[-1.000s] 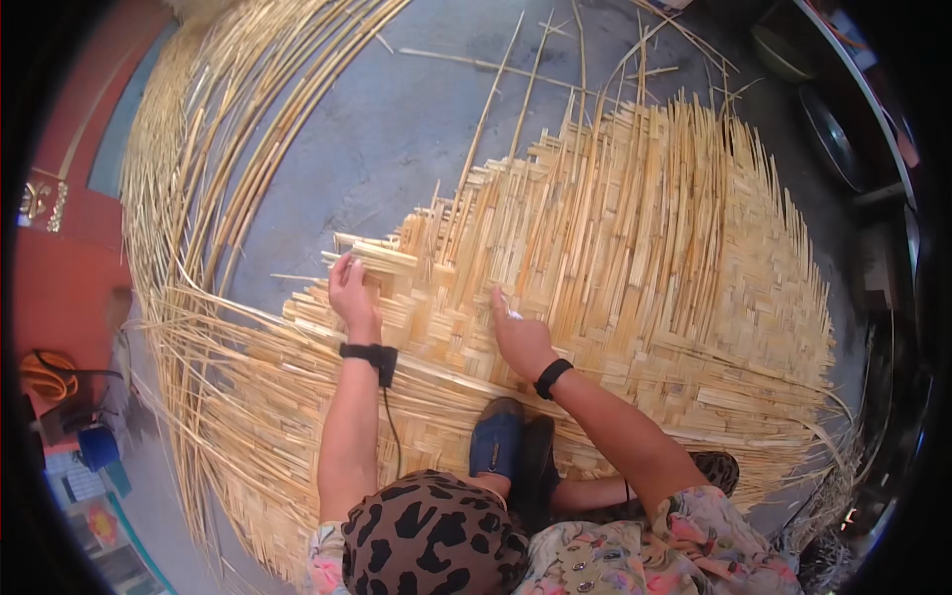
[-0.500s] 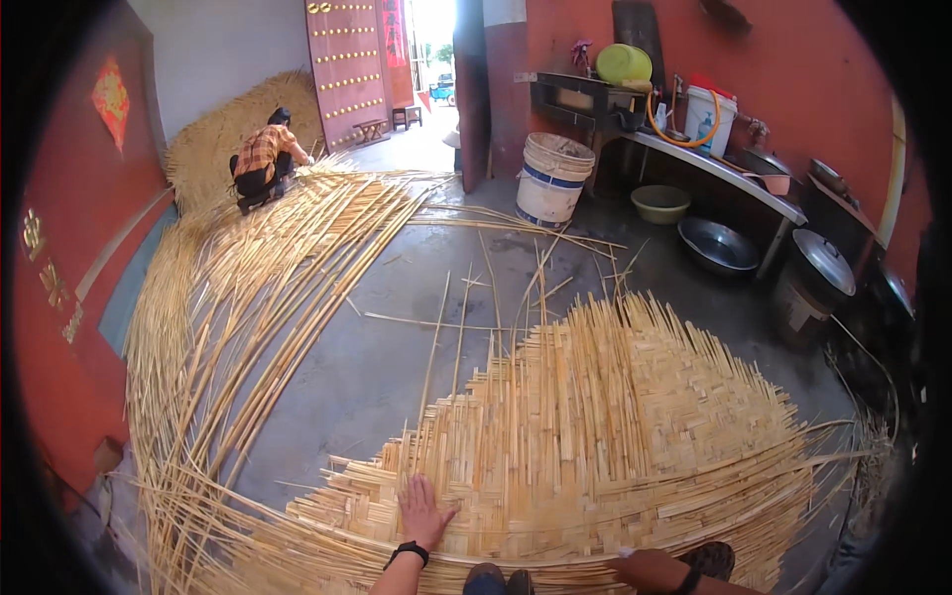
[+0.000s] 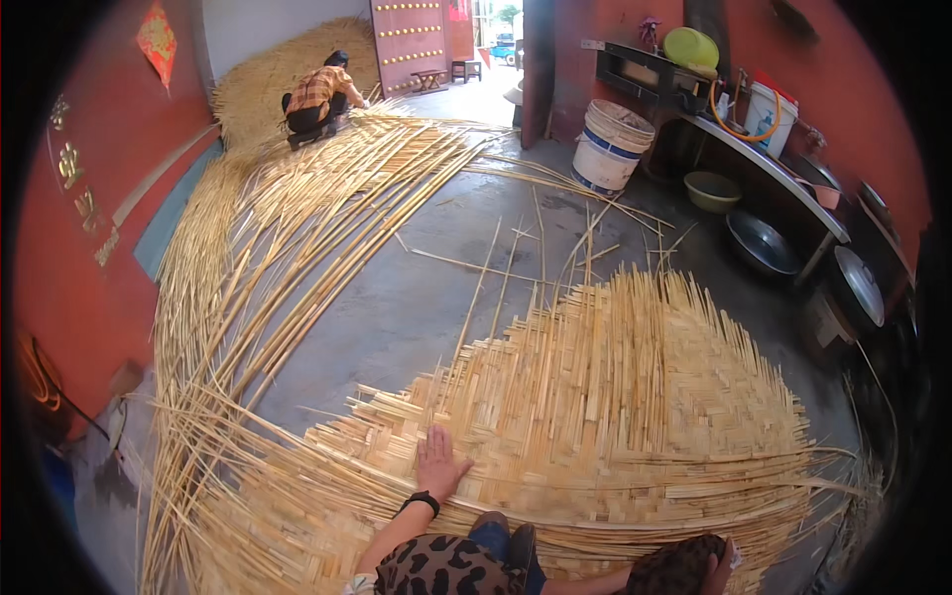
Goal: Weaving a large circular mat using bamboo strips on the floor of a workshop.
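My left hand (image 3: 442, 458) lies flat, fingers spread, on the woven mat (image 3: 615, 377) of pale split cane, whose far edge is jagged with loose strip ends. My right hand (image 3: 720, 567) is at the lower right, beside my leopard-print knee (image 3: 669, 565), mostly hidden, so I cannot tell what it holds. My shoes (image 3: 496, 532) rest on the mat below my left hand. Long cane strips (image 3: 327, 288) stretch from the mat's left side toward the back of the room.
A co-worker (image 3: 319, 99) in a plaid shirt crouches among strips at the back left, near an open studded door (image 3: 402, 45). To the right stand stacked buckets (image 3: 612, 149), a counter (image 3: 754, 149), a metal basin (image 3: 760, 243) and a lidded pot (image 3: 855, 288). Red walls (image 3: 89, 327) flank the floor.
My view has lifted from the mat to the whole room. My left hand has gone from curled at strip ends to flat on the mat. My right hand has moved right, to my knee.
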The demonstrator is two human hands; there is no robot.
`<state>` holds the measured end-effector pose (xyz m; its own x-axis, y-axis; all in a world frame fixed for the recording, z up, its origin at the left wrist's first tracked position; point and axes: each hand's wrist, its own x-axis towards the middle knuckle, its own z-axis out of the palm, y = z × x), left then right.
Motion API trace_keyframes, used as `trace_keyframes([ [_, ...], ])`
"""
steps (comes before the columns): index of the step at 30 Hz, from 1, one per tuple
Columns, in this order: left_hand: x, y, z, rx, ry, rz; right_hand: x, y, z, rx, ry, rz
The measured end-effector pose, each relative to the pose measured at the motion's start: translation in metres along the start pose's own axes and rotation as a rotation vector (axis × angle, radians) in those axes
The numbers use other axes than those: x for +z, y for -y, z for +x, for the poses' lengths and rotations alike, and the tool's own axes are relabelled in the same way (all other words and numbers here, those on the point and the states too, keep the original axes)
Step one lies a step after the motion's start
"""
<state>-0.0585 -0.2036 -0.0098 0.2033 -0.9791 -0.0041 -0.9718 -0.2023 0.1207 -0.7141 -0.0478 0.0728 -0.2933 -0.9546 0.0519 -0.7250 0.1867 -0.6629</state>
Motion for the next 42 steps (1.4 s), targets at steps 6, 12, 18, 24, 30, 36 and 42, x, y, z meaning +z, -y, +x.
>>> trace_keyframes([
  [6, 0.005, -0.002, 0.0, 0.023, -0.009, -0.053, 0.0, 0.069, -0.008, 0.26, -0.066, 0.179],
  [12, 0.001, 0.0, -0.003, 0.004, 0.015, -0.04, -0.007, 0.03, 0.02, 0.118, -0.01, -0.172],
  [18, 0.0, -0.001, -0.002, 0.014, 0.002, -0.091, -0.019, 0.044, 0.073, 0.048, 0.583, -0.813],
  [24, -0.004, -0.001, -0.005, 0.019, -0.023, -0.05, 0.008, 0.058, 0.059, 0.146, 0.157, -0.518],
  [30, 0.002, 0.002, -0.003, 0.006, -0.043, -0.071, 0.006, 0.039, 0.065, 0.15, 0.246, -0.497],
  [36, -0.005, -0.003, 0.005, 0.01, 0.006, -0.093, 0.007, 0.043, 0.07, 0.113, 0.234, -0.544],
  [42, 0.0, 0.001, -0.008, 0.007, -0.045, -0.057, 0.009, 0.042, 0.062, 0.185, 0.207, -0.56],
])
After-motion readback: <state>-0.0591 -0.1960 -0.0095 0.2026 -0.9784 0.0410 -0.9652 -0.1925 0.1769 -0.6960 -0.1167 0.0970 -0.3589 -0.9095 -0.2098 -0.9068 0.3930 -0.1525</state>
